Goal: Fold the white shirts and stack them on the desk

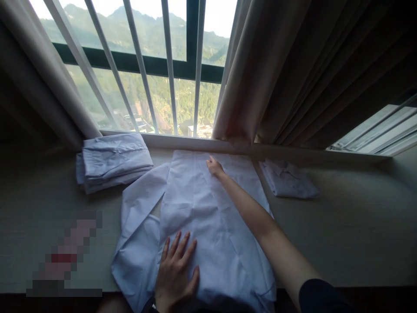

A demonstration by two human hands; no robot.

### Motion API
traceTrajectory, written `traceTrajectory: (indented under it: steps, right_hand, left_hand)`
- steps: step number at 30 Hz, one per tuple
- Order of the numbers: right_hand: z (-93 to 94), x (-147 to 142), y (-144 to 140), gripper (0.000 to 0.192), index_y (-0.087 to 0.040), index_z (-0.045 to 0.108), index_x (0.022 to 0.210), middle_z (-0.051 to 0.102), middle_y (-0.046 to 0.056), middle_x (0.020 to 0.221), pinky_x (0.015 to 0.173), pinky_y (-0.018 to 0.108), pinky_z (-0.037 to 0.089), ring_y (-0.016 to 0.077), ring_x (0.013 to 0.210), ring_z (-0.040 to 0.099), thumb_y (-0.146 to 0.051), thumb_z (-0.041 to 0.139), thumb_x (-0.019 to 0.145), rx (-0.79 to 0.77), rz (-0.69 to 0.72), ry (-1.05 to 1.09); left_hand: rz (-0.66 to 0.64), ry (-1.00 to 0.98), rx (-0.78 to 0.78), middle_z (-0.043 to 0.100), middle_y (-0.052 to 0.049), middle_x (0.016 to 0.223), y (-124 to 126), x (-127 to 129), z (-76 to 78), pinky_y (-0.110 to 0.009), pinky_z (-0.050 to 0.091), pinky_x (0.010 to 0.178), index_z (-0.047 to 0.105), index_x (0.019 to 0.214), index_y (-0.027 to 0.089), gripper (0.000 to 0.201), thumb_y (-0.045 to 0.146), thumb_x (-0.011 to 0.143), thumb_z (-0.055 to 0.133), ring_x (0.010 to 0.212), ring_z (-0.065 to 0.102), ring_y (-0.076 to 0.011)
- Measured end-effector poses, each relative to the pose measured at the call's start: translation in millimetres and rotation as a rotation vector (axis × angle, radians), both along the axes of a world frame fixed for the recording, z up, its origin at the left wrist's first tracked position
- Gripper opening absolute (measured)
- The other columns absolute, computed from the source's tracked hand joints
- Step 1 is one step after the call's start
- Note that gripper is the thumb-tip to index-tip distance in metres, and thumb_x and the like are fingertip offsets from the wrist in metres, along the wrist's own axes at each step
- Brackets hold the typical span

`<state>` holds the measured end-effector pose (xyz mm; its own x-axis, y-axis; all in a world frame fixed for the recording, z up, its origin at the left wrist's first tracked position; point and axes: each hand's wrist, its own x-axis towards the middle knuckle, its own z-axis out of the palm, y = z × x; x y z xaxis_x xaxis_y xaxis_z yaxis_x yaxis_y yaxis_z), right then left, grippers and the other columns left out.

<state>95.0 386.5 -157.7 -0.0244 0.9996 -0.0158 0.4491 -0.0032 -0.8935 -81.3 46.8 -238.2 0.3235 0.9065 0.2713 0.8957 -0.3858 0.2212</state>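
Note:
A white long-sleeved shirt [195,204] lies spread on the wide ledge in front of me, one sleeve bent out to the left. My left hand [176,269] rests flat on its near part, fingers spread. Farther away, my right hand [215,167] is closed near the shirt's far edge, its fingers curled on the cloth and seeming to pinch it. The fingertips there are small and partly hidden. Light creases run across the fabric between the two hands.
Folded white garments [115,161] are stacked at the far left of the ledge [342,230]. A smaller folded white shirt [289,178] lies to the right. Behind stand a barred window [146,65] and grey curtains [260,74]. A blurred-out patch [68,256] covers something at the left.

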Motion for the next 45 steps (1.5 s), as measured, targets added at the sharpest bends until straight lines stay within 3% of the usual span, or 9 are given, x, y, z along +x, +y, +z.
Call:
traceTrajectory:
  steps: [3,7,11,14,18,26,31,36,45]
  right_hand:
    - [-13.3,49.0,-70.3,0.044,-0.019,0.060,0.131,0.062,0.012,0.131,0.107,0.041,0.046,0.0243,0.116,0.062,-0.032,0.051,0.089,0.136,-0.053,-0.056]
    - [-44.9,129.1,-233.0,0.030,-0.035,0.069,0.111,0.068,0.007,0.117,0.102,0.047,0.051,0.0281,0.114,0.063,-0.042,0.049,0.090,0.320,-0.252,-0.188]
    - [-80.2,168.0,-380.4,0.034,-0.042,0.065,0.114,0.065,0.010,0.122,0.102,0.054,0.051,0.0342,0.117,0.062,-0.054,0.055,0.085,0.217,-0.559,-0.315]
    - [-94.5,163.6,-430.8,0.047,-0.040,0.061,0.125,0.063,0.010,0.130,0.094,0.046,0.057,0.0318,0.116,0.065,-0.061,0.051,0.085,0.055,-0.521,-0.159]
    - [-96.2,145.1,-437.4,0.054,-0.025,0.064,0.123,0.066,0.013,0.129,0.105,0.045,0.049,0.0317,0.123,0.061,-0.062,0.053,0.085,0.057,-0.457,-0.035]
    - [-94.4,146.8,-436.6,0.070,-0.014,0.055,0.126,0.070,0.014,0.103,0.079,0.035,0.054,0.0264,0.090,0.069,-0.064,0.064,0.077,0.014,-0.602,0.095]
    - [-105.0,151.9,-457.6,0.070,-0.015,0.057,0.115,0.068,0.006,0.082,0.061,0.030,0.052,0.0227,0.069,0.066,-0.068,0.067,0.070,-0.086,-0.604,0.079]
    - [-106.5,151.1,-463.9,0.072,-0.016,0.055,0.118,0.068,0.005,0.078,0.046,0.027,0.044,0.0166,0.049,0.058,-0.070,0.064,0.072,-0.170,-0.631,0.161]
    - [-133.8,153.5,-471.3,0.057,-0.016,0.061,0.093,0.072,0.009,0.084,0.074,0.033,0.055,0.0244,0.079,0.070,-0.062,0.074,0.061,-0.193,-0.501,0.270]
  left_hand:
    - [0.002,-0.015,-0.018,0.036,-0.002,0.161,-0.2,0.3,0.5,-0.060,0.026,0.119,0.042,0.152,0.032,0.070,0.037,0.084,0.057,0.148,0.033,-0.0348]
    - [0.018,-0.033,-0.019,0.038,-0.003,0.159,0.0,2.1,0.8,-0.059,0.023,0.120,0.047,0.149,0.030,0.066,0.036,0.084,0.057,0.147,0.033,-0.0342]
    - [0.029,-0.027,-0.037,0.043,-0.003,0.157,-1.8,6.5,5.7,-0.057,0.020,0.122,0.054,0.144,0.029,0.059,0.036,0.085,0.056,0.146,0.034,-0.0332]
    - [0.048,-0.018,-0.048,0.046,-0.005,0.155,-5.2,10.2,11.4,-0.056,0.019,0.122,0.058,0.141,0.027,0.055,0.036,0.086,0.055,0.146,0.035,-0.0325]
    - [0.054,-0.005,-0.042,0.050,-0.008,0.151,-8.7,12.4,13.8,-0.057,0.023,0.120,0.060,0.138,0.023,0.053,0.037,0.087,0.054,0.143,0.040,-0.0326]
    - [0.114,-0.080,-0.028,0.050,-0.011,0.150,-23.1,12.4,17.0,-0.055,0.028,0.119,0.059,0.136,0.021,0.049,0.030,0.088,0.052,0.143,0.040,-0.0322]
    - [0.485,-0.382,0.186,0.053,-0.015,0.142,-67.2,-3.5,21.9,-0.047,0.038,0.116,0.056,0.133,0.018,0.046,0.028,0.087,0.054,0.136,0.048,-0.0296]
    - [0.899,-0.724,0.066,0.056,-0.016,0.125,-95.6,-24.2,14.3,-0.043,0.053,0.097,0.051,0.134,0.015,0.063,0.033,0.076,0.070,0.112,0.061,-0.0286]
    - [1.056,-0.828,-0.029,0.065,-0.015,0.117,-95.9,-35.4,22.3,-0.042,0.053,0.095,0.047,0.132,0.016,0.074,0.024,0.066,0.080,0.112,0.065,-0.0291]
